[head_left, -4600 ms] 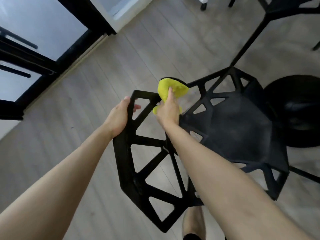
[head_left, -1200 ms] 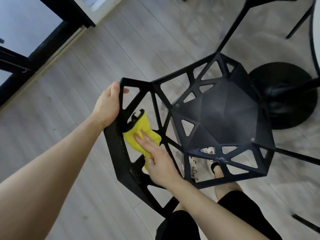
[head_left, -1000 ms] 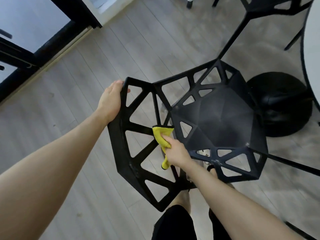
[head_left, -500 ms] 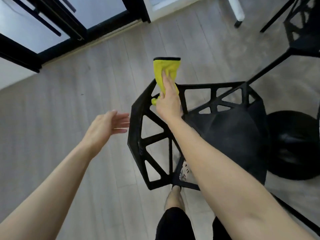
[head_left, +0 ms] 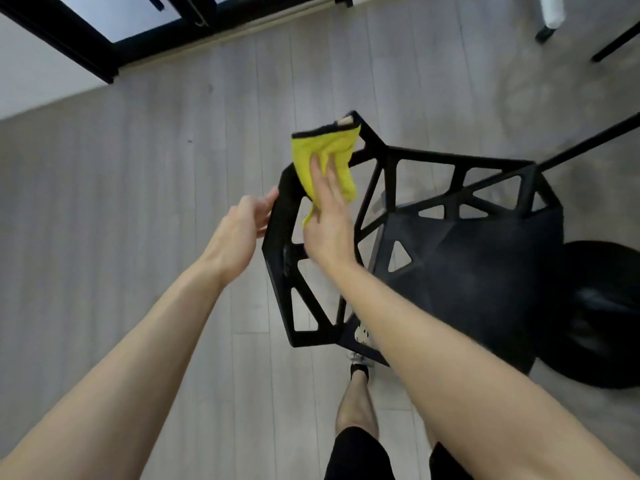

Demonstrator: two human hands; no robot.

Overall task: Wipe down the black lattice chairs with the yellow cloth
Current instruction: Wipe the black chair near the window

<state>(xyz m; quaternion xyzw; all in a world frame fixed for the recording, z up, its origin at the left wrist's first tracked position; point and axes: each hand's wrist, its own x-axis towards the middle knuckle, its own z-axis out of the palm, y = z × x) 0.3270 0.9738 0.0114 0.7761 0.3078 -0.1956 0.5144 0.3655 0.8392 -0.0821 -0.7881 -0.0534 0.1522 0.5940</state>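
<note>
A black lattice chair (head_left: 467,268) stands below me, its backrest nearest and its seat to the right. My right hand (head_left: 327,223) presses the yellow cloth (head_left: 329,157) flat against the upper left part of the backrest, fingers spread over the cloth. The cloth drapes over the backrest's top corner. My left hand (head_left: 239,233) grips the backrest's outer left edge, thumb against the frame.
A round black table base (head_left: 602,313) sits right of the chair. A black window frame (head_left: 104,39) runs along the top left wall. Thin black legs (head_left: 613,43) of other furniture show at top right. My legs (head_left: 356,410) stand behind the chair on grey floorboards.
My left hand, which had let go and hovered open beside the chair, has moved right and taken hold of the backrest edge. The cloth stays at the backrest's top corner under my right hand.
</note>
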